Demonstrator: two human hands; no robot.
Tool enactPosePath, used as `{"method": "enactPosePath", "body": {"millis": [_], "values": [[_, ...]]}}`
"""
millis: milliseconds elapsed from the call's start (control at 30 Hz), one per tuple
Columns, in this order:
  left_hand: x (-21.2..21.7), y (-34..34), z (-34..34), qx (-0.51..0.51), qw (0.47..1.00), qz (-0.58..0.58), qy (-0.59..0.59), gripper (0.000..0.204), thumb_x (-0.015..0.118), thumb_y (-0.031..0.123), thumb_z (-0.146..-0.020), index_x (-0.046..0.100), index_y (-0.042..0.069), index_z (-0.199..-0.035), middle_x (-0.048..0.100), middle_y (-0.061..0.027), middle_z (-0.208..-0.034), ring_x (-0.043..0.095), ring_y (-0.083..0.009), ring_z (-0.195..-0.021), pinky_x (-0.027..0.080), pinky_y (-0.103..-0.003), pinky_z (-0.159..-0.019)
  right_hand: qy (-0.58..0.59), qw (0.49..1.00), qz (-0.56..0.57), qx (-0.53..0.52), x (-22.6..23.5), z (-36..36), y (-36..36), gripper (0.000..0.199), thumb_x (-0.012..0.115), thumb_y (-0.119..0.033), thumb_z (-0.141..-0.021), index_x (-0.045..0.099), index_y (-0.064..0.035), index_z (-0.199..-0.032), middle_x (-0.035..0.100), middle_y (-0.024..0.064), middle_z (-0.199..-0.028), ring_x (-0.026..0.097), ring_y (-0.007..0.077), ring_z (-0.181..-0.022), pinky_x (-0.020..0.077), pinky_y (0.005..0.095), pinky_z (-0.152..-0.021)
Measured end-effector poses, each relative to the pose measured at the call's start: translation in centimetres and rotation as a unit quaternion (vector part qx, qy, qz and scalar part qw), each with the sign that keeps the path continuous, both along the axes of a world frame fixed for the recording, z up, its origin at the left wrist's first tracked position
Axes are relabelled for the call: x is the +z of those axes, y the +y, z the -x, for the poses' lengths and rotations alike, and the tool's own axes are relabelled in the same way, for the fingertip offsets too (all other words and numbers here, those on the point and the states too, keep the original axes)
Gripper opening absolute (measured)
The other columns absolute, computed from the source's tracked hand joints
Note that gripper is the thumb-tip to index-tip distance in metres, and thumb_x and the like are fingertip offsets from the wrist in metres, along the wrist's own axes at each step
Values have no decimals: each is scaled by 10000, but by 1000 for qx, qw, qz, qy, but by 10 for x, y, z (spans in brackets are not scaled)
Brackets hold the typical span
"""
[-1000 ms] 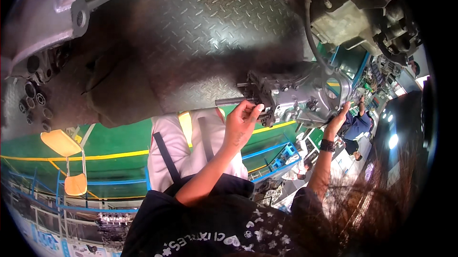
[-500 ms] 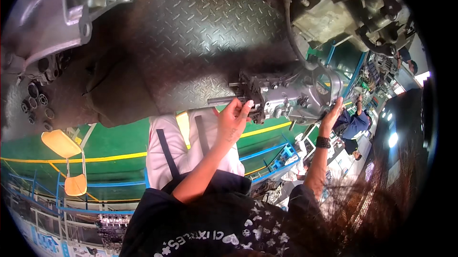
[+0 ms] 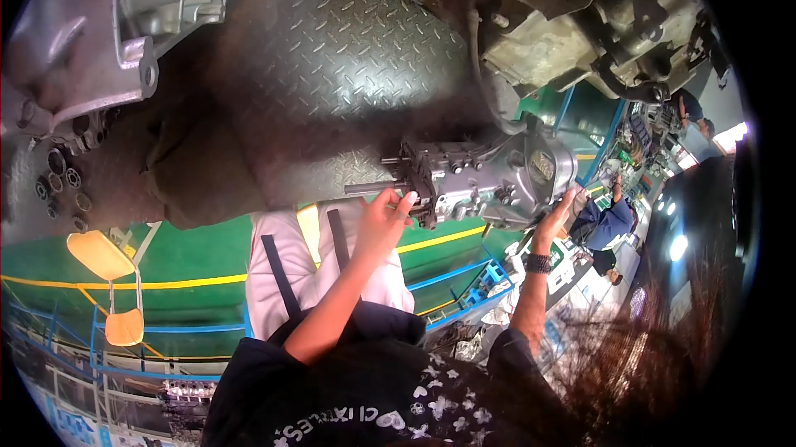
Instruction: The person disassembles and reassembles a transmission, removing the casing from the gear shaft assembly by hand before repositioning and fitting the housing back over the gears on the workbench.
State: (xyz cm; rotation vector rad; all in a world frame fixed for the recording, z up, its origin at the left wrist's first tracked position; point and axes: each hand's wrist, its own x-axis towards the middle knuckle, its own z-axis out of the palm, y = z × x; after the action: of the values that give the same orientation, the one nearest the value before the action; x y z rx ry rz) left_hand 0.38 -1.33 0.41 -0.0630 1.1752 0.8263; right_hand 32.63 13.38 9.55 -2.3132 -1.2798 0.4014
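Note:
A grey metal gearbox housing lies on its side along the near edge of the steel bench, its flared bell end to the right. From its left end a dark shaft sticks out. My left hand is closed on the dark end plate beside this shaft, thumb and fingers at its lower edge. My right hand, with a dark beaded bracelet on the wrist, holds the rim of the bell end from the right. Its fingers are fairly straight and their far sides are partly hidden.
A large silver casing stands at the far left, with several small bearing rings below it. Brown cloth lies on the tread-plate bench. An engine assembly fills the far right. Yellow chair, lower left; co-workers at right.
The gearbox housing and both hands sit slightly farther left in the picture. The view has shifted a little too. Both hands keep the same hold.

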Motion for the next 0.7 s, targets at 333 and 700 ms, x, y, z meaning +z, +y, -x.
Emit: {"method": "enactPosePath", "body": {"millis": [333, 700], "values": [[-4, -5, -9, -34, 995, 12, 96, 338, 667, 280, -950, 513, 21, -797, 564, -37, -696, 549, -110, -664, 466, -287, -640, -83, 978, 52, 186, 40, 39, 84, 427, 575, -335, -990, 615, 39, -1191, 655, 160, -1144, 590, 241, -1084, 450, 328, -940], [-5, -6, -1, 6, 999, 23, 44, 269, 727, 224, -898, 575, 10, -841, 577, -4, -739, 511, -81, -698, 453, -271, -676, -234, 753, 508, 347, -22, 99, 191, 436, 679, -443, -876, 722, -25, -991, 703, 212, -834, 695, 331, -765, 511, 380, -711]]}}
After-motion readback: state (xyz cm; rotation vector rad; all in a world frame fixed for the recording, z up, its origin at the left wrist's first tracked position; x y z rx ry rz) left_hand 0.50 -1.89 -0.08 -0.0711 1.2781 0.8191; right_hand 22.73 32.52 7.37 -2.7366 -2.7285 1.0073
